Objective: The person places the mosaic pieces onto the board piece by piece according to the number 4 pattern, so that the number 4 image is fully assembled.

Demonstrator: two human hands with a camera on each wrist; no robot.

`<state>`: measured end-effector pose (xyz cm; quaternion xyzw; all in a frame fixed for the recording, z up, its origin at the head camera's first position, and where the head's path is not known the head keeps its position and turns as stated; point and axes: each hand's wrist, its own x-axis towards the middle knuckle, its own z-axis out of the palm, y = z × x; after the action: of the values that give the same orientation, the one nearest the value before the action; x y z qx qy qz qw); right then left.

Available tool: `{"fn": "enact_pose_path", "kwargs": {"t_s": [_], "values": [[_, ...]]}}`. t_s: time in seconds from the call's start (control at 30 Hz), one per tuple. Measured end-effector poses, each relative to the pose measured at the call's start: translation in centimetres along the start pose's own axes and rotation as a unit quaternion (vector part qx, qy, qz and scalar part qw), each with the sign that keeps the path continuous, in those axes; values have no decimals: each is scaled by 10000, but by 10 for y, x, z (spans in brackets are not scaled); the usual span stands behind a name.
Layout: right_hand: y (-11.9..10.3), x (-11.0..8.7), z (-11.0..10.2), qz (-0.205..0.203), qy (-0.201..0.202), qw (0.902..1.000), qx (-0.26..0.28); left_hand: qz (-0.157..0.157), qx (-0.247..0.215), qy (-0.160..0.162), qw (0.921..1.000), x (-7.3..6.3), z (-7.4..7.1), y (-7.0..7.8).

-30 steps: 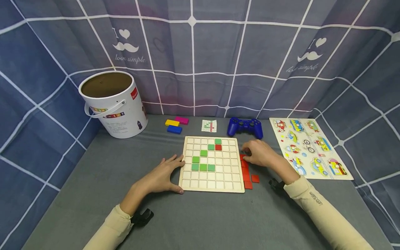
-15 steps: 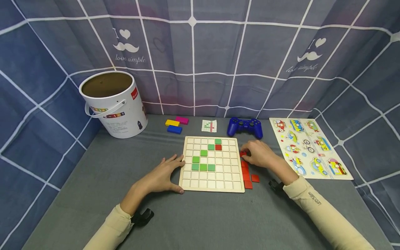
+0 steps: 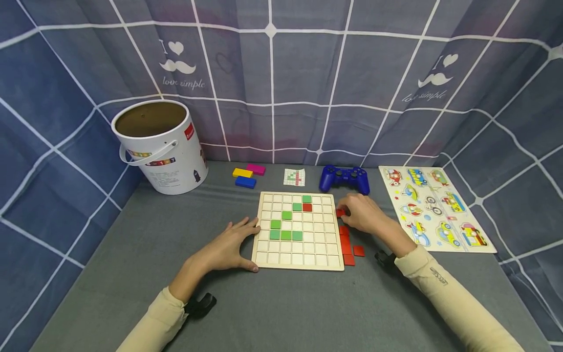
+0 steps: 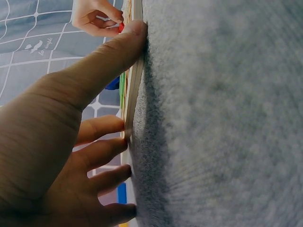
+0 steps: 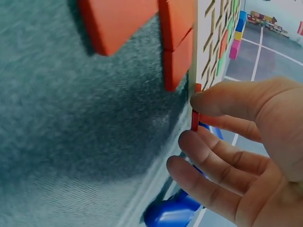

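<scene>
A square wooden grid board [image 3: 272,257] lies on the grey table, with several green tiles [image 3: 286,235] and one red tile [image 3: 307,208] in its cells. My left hand [image 3: 226,247] rests at the board's left side, fingers spread, thumb and fingertips touching the edge. At the right edge my right hand [image 3: 362,213] pinches a red square tile [image 5: 195,120] between thumb and finger. Below that hand, several more red tiles [image 3: 345,244] lie along the board's right side, and a single loose red tile [image 3: 358,251] sits slightly apart.
Behind the board are yellow, pink and blue blocks [image 3: 245,182], a small pattern card [image 3: 294,177] and a blue game controller [image 3: 345,180]. A white bucket [image 3: 176,166] stands at back left. To the right lies a picture puzzle board [image 3: 435,210].
My right hand has lifted a red tile off the row beside the board and moved slightly away from me. The left hand has stayed in place.
</scene>
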<state>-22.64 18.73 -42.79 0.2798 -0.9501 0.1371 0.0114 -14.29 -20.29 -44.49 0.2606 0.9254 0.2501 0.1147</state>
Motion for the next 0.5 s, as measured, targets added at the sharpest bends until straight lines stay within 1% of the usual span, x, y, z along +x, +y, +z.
{"fn": "enact_pose_path", "kwargs": {"t_s": [0.2, 0.33, 0.5], "values": [[-4, 2, -8, -43, 129, 9998, -160, -13, 4, -26, 10000, 0, -1, 0], [-9, 5, -9, -66, 214, 9997, -58, -11, 12, -7, 10000, 0, -2, 1], [-20, 14, -2, -275, 101, 9994, 163, -1, 1, -45, 10000, 0, -1, 1]]}}
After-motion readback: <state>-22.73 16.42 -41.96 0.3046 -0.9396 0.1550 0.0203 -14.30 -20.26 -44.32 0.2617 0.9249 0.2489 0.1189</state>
